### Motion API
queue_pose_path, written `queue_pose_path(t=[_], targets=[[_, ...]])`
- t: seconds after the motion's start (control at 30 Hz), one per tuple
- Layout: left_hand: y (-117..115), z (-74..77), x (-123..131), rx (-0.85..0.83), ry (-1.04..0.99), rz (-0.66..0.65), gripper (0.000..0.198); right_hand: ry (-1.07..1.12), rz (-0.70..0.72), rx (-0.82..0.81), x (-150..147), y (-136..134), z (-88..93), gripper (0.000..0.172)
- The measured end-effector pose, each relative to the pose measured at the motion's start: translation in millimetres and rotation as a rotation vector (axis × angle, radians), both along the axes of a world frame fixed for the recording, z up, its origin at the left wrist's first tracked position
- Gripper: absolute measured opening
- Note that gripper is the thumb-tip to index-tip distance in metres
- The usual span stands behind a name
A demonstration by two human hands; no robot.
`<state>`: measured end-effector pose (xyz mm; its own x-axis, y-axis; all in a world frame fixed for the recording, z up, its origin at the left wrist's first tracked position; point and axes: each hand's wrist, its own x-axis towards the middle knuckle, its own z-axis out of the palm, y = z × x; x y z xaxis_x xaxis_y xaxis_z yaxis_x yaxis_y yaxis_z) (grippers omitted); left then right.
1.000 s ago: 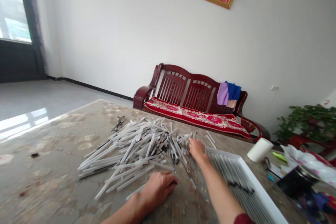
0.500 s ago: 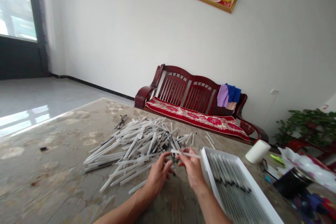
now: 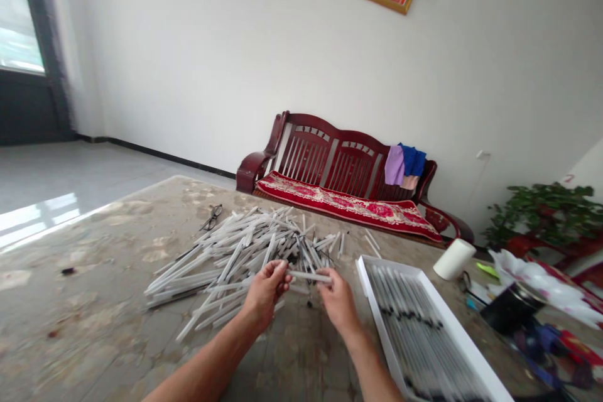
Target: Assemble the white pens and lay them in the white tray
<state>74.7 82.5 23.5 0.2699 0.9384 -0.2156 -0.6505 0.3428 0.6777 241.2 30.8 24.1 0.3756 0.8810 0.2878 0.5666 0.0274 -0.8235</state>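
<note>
A loose pile of white plastic pen tubes point(image 3: 245, 257), some with dark parts, lies on a stone-patterned tabletop point(image 3: 94, 282). Just in front of the pile, my left hand point(image 3: 265, 293) and my right hand point(image 3: 336, 304) hold one white tube point(image 3: 308, 276) level between them. My left fingertips pinch one end, and my right fingers hold the other. To the right of my right hand stands a white tray point(image 3: 377, 308) packed with parallel pens, and neither hand touches it.
Black-framed glasses point(image 3: 211, 218) lie behind the pile. A white paper roll point(image 3: 455, 259), a dark cup point(image 3: 511, 308) and crumpled plastic sit right of the tray. Beyond the table are a red wooden bench point(image 3: 339, 163) and a potted plant point(image 3: 541, 217).
My hands were apart at the pile, with no tube held up. They have come together and lifted a tube. The view has also shifted slightly.
</note>
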Motion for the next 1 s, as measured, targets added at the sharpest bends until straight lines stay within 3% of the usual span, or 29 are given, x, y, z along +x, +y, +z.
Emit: queue_pose_path(t=[0.1, 0.2, 0.43, 0.6, 0.7, 0.87, 1.0], targets=[[4.5, 1.8, -1.5, -0.016, 0.029, 0.076, 0.036, -0.471, -0.191, -0.279, 36.9, 6.7, 9.3, 0.025], [5.7, 1.2, -1.7, -0.025, 0.036, 0.085, 0.037, -0.791, -0.222, -0.512, 53.5, 13.4, 18.2, 0.028], [7.4, 1.8, -3.8, -0.038, -0.029, 0.055, 0.025, -0.882, -0.151, -0.648, 40.7, 23.8, 27.0, 0.038], [8.4, 6.2, -4.6, -0.094, -0.083, 0.093, 0.015, -0.876, -0.136, -0.637, 46.7, 11.8, 30.2, 0.026], [6.8, 7.8, -3.3, -0.116, -0.103, 0.096, 0.014, -0.640, -0.192, -0.443, 51.1, 0.7, 26.2, 0.013], [4.7, 7.4, -0.4, -0.130, -0.104, 0.088, 0.020, 0.400, -0.186, 0.192, 26.0, -8.4, 8.1, 0.035], [5.3, 5.5, -0.2, -0.133, -0.085, 0.099, 0.019, 0.690, -0.215, 0.378, 1.3, -7.8, 4.8, 0.041]])
